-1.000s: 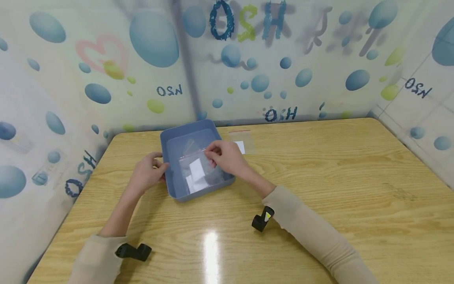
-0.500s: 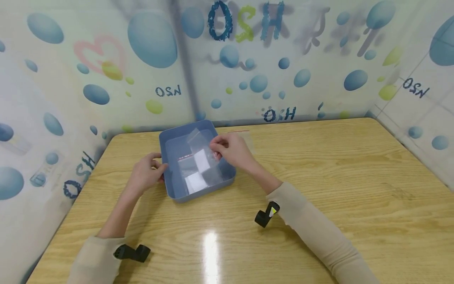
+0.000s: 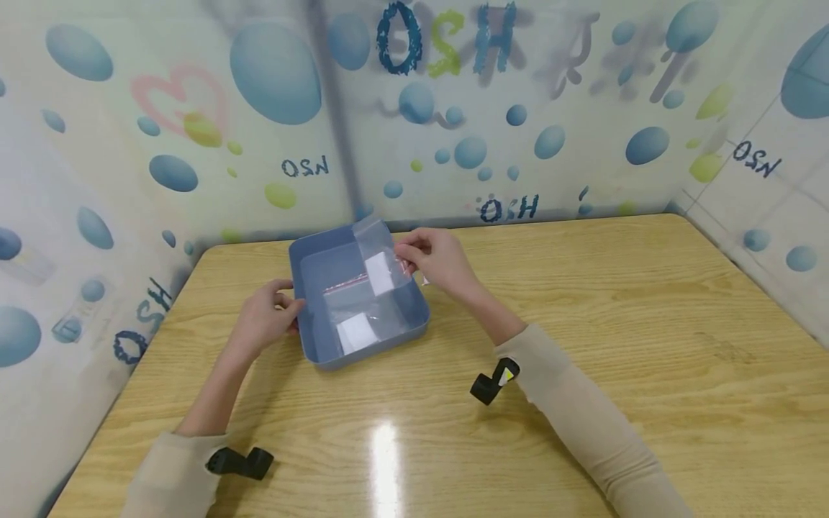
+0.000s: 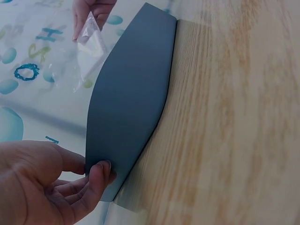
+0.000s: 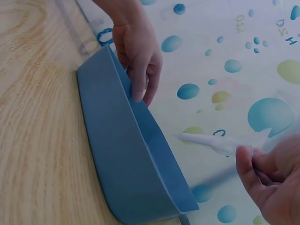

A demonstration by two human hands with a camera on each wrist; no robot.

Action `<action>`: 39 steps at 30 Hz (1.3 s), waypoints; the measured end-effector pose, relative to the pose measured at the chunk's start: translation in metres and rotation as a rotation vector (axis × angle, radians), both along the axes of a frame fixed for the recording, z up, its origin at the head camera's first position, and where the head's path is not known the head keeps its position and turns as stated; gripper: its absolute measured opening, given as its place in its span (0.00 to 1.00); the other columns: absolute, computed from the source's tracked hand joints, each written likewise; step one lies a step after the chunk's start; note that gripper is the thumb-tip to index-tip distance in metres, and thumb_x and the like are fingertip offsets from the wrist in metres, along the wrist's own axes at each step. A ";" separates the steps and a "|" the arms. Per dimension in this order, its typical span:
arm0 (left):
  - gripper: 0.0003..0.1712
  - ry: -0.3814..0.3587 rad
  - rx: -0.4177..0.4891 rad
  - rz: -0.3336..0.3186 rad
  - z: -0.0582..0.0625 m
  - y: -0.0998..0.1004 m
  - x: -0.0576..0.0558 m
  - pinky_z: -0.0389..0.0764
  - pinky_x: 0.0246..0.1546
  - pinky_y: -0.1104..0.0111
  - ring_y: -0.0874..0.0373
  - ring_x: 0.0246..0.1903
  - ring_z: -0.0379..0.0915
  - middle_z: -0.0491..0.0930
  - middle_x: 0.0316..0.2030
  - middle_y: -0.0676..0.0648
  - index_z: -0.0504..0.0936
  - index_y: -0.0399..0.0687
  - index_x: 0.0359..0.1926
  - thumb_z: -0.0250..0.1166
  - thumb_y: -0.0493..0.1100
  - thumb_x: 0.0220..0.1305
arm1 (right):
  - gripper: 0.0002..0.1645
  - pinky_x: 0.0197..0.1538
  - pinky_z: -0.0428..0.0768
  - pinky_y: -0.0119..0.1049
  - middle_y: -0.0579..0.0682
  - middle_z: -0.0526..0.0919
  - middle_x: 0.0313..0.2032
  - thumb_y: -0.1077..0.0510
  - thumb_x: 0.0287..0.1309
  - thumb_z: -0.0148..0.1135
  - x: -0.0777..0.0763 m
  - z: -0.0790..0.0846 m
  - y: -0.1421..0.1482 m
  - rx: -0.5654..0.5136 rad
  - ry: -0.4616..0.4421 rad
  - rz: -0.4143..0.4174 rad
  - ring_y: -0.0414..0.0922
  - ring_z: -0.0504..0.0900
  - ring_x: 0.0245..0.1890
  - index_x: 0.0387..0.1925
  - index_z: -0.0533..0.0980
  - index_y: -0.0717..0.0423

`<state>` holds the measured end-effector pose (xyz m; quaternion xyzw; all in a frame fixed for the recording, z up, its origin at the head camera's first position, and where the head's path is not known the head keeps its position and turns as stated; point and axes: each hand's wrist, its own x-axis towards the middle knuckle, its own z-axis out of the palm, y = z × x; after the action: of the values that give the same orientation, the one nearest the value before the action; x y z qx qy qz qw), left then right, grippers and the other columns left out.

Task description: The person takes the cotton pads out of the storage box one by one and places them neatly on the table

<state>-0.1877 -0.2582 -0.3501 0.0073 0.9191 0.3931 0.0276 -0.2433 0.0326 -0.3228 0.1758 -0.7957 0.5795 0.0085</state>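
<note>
A blue rectangular tray (image 3: pixel 314 267) stands on the table toward the back left. My left hand (image 3: pixel 267 316) grips its left wall at the rim; the left wrist view shows fingertips against the outer side of the tray (image 4: pixel 129 89). Above the tray's right side, my right hand (image 3: pixel 440 262) pinches a clear zip bag (image 3: pixel 381 267) by its edge. A white piece shows inside that bag. In the right wrist view the held bag (image 5: pixel 220 143) hangs clear of the tray's rim. Another zip bag (image 3: pixel 358 332) with a white piece lies on the tray floor.
The wooden table (image 3: pixel 583 302) extends to the right and front. Behind it hangs a patterned curtain (image 3: pixel 557 79). A small white corner (image 3: pixel 424 280) shows beside the right hand, mostly hidden.
My right hand has moved up and to the right, lifting the pinched bag off the other one in the tray. The left hand stays at the tray's wall.
</note>
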 end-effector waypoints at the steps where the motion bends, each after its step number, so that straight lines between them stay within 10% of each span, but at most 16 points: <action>1: 0.32 -0.001 -0.001 0.000 0.000 0.000 0.000 0.85 0.31 0.62 0.53 0.25 0.83 0.83 0.35 0.35 0.60 0.21 0.70 0.58 0.38 0.74 | 0.09 0.30 0.80 0.31 0.54 0.84 0.29 0.61 0.69 0.62 0.000 0.001 0.002 0.001 0.005 -0.005 0.45 0.82 0.27 0.41 0.83 0.65; 39: 0.31 0.016 -0.007 0.006 0.000 0.000 0.001 0.85 0.29 0.65 0.52 0.24 0.84 0.83 0.35 0.35 0.61 0.22 0.69 0.57 0.37 0.73 | 0.14 0.39 0.80 0.27 0.57 0.81 0.41 0.61 0.71 0.59 -0.030 0.007 0.059 -0.092 -0.114 -0.228 0.42 0.78 0.36 0.50 0.80 0.69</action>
<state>-0.1863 -0.2579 -0.3499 0.0073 0.9206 0.3901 0.0192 -0.2736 0.0916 -0.3157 0.0505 -0.7823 0.6197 0.0373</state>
